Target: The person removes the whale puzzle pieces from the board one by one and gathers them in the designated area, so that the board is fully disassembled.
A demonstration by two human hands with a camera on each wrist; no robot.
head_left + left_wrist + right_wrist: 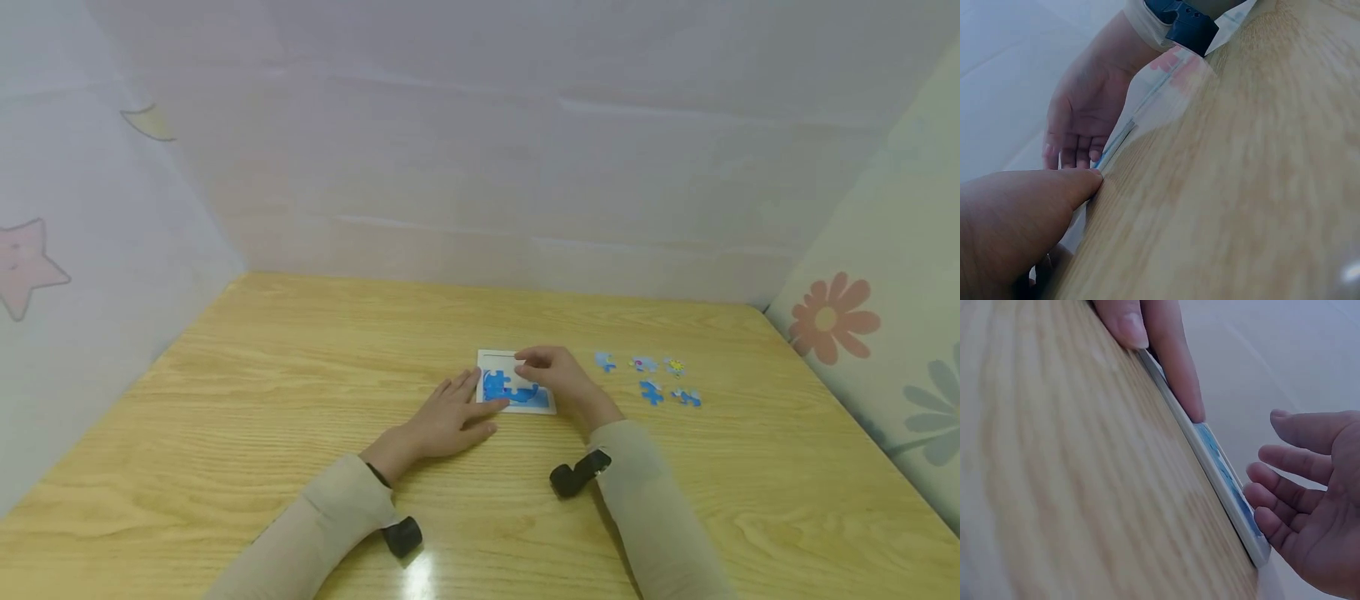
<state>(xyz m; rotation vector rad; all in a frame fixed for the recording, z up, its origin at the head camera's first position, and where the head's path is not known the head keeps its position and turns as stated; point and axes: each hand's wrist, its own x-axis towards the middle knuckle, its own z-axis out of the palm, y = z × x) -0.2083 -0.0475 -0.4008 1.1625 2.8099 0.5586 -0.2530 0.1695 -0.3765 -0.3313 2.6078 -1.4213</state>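
A small white puzzle tray [534, 410] lies flat on the table, with blue jigsaw pieces [495, 385] fitted along its left and lower part. The upper part of the tray shows bare white. My left hand [450, 421] rests at the tray's left side, its index finger reaching over the lower rim and other fingers along the left edge. Over the tray's right side hovers my right hand [558, 379]. In the right wrist view its thumb and loosely bent fingers [1297, 465] stand apart, with nothing seen between them.
Several loose jigsaw pieces lie right of the tray: a pale blue one [604, 361], one with a pink mark [643, 364], one with a yellow shape [675, 366], and two blue-and-white ones [651, 392] nearer. Pale printed sheets [480, 167] wall the wooden table [337, 333] at back and sides.
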